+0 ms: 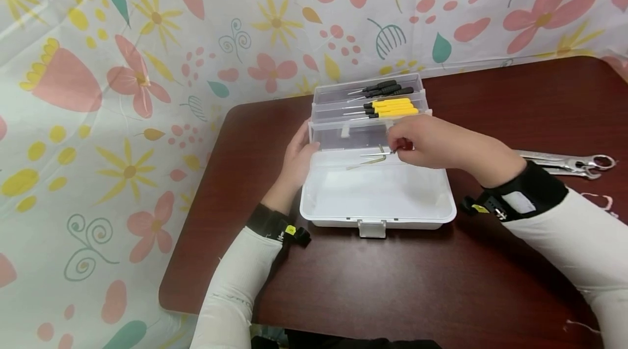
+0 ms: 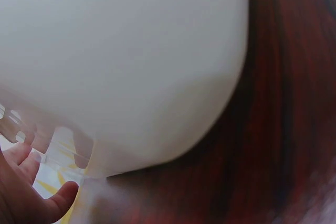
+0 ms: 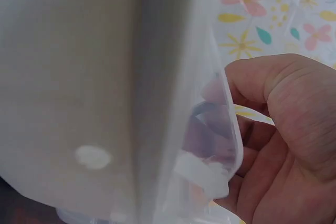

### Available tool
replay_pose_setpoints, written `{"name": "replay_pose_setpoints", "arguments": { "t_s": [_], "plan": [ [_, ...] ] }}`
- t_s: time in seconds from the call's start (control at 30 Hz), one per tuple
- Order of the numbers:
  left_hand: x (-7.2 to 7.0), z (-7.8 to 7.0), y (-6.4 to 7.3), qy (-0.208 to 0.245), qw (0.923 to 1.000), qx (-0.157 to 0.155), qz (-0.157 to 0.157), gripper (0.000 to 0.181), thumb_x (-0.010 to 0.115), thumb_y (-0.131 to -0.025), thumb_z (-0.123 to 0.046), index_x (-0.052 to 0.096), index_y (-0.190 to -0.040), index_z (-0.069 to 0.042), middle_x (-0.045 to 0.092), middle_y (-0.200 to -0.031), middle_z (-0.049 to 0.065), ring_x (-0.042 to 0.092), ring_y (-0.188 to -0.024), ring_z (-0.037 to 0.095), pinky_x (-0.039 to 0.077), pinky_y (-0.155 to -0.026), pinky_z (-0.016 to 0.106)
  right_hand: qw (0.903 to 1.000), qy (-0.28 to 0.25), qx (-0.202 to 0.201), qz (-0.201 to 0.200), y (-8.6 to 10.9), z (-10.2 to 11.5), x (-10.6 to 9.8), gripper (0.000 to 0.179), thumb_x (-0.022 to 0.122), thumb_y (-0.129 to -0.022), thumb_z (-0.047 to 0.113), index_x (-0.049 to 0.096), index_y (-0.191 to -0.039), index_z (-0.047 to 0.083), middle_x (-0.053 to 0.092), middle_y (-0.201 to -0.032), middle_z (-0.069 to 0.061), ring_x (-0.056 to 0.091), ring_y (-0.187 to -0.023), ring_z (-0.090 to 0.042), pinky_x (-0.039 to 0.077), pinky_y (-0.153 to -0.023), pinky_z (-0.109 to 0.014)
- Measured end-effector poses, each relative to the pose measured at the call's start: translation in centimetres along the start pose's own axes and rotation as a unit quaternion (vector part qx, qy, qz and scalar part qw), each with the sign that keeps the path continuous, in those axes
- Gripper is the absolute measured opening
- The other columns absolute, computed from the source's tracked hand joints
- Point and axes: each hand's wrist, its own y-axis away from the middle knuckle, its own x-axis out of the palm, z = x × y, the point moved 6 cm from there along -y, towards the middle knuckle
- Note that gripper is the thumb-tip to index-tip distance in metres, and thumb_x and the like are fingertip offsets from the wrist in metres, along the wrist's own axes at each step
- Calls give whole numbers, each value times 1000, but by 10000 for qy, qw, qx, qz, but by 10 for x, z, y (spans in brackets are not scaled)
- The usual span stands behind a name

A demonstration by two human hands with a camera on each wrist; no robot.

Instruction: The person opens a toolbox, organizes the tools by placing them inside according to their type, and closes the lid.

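Observation:
A white toolbox [image 1: 378, 196] stands unfolded on the table, its clear stepped trays [image 1: 355, 136] raised at the back. My left hand [image 1: 296, 158] lies against the box's left side by the clear tray, thumb spread from the fingers [image 2: 21, 156]. Over the back right part of the box, my right hand [image 1: 427, 142] pinches the dark end of a thin silver rod [image 1: 376, 154]. Just under that rod shows a brass-coloured L-shaped hex key [image 1: 374, 161]. In the right wrist view, the curled fingers show partly through clear plastic [image 3: 215, 145], and the rod is hidden.
Black-handled screwdrivers [image 1: 387, 87] lie in the top tray and yellow-handled ones [image 1: 394, 108] in the tray below. Metal wrenches [image 1: 569, 162] rest on the dark wooden table [image 1: 382, 278] at the right. A latch [image 1: 372, 229] hangs at the box's front; a flowered cloth [image 1: 196, 38] hangs behind.

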Motion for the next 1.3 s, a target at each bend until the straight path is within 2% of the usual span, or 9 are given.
{"name": "replay_pose_setpoints", "arguments": {
  "t_s": [0.3,0.47,0.6,0.83,0.93,1.03,1.1,1.23,1.3],
  "plan": [
    [9,-24,7,-188,9998,-26,60,63,44,-97,8,34,-159,0,42,-160,24,49,-140,39,37,-117,63,9967,36,376,720,-9,-9,7,25,64,-86,-3,63,-82,22,53,-77,4,47,-75,-12,41,-67,-27],
    [4,-10,1,-141,9997,118,138,64,42,-98,8,31,-160,-2,39,-162,25,42,-143,48,34,-117,66,9954,-112,464,836,-10,-11,8,23,64,-87,-1,65,-85,23,57,-80,4,50,-77,-13,43,-68,-28],
    [0,1,-2,-289,9995,118,73,64,42,-99,5,33,-161,-9,39,-163,21,40,-147,47,35,-118,62,9940,-223,544,918,-10,-13,10,22,65,-88,0,68,-87,21,61,-83,4,53,-78,-13,48,-71,-29],
    [-1,4,-2,-279,9994,223,8,63,45,-97,4,36,-159,-7,38,-162,25,42,-144,49,39,-115,64,9928,-241,621,995,-11,-16,14,21,64,-90,1,72,-89,21,65,-86,3,55,-80,-12,50,-73,-31],
    [-1,5,-2,-325,9992,207,-48,64,45,-97,2,37,-159,-9,40,-162,22,43,-144,48,40,-114,63,9927,-247,620,1000,-10,-16,13,20,64,-91,3,72,-91,21,65,-87,3,54,-81,-12,50,-74,-31],
    [-1,7,0,-428,9990,89,-114,64,46,-98,1,39,-159,-14,44,-162,15,47,-144,41,43,-114,56,9949,-275,600,765,-4,-14,2,19,66,-91,3,74,-97,19,66,-89,3,54,-81,-11,50,-74,-31],
    [-1,7,0,-450,9989,46,-117,63,46,-99,2,39,-160,-15,45,-161,12,47,-144,38,44,-113,51,9972,-213,588,421,4,-14,-11,21,68,-91,2,75,-100,20,67,-90,4,54,-80,-10,51,-73,-29],
    [-1,5,-1,-483,9988,85,-91,64,45,-99,3,36,-161,-12,42,-163,16,46,-146,36,43,-114,50,9971,118,602,-446,29,-21,-42,24,75,-87,3,75,-102,21,71,-95,7,53,-74,-5,48,-67,-23],
    [-2,4,-1,-498,9987,94,-103,64,45,-99,3,36,-161,-12,41,-163,18,45,-146,38,42,-115,52,9940,299,762,-721,45,-32,-54,25,78,-85,5,76,-103,23,73,-99,7,53,-74,-2,46,-66,-20]
  ]
}}
